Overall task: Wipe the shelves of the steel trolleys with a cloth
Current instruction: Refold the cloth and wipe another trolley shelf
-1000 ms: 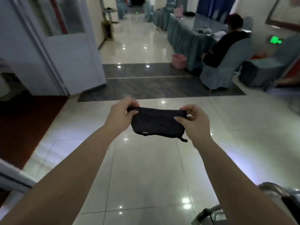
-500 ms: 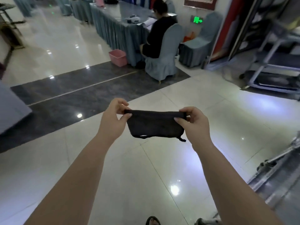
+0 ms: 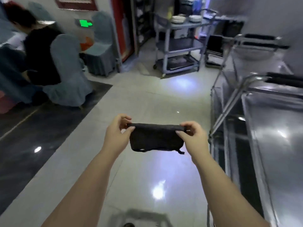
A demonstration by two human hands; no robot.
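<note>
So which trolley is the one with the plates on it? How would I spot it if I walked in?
Look to the far wall, just right of the red panel. There stands a grey three-shelf trolley with stacks of white plates on its top shelf. The shiny steel trolleys on the right are nearer and carry no plates.

A banquet hall's service area: cloth-covered chairs, steel trolleys, a cart of stacked plates.

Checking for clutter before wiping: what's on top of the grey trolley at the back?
Two stacks of white plates sit on the grey trolley's top shelf. Anything behind them is too blurred to tell.
</note>
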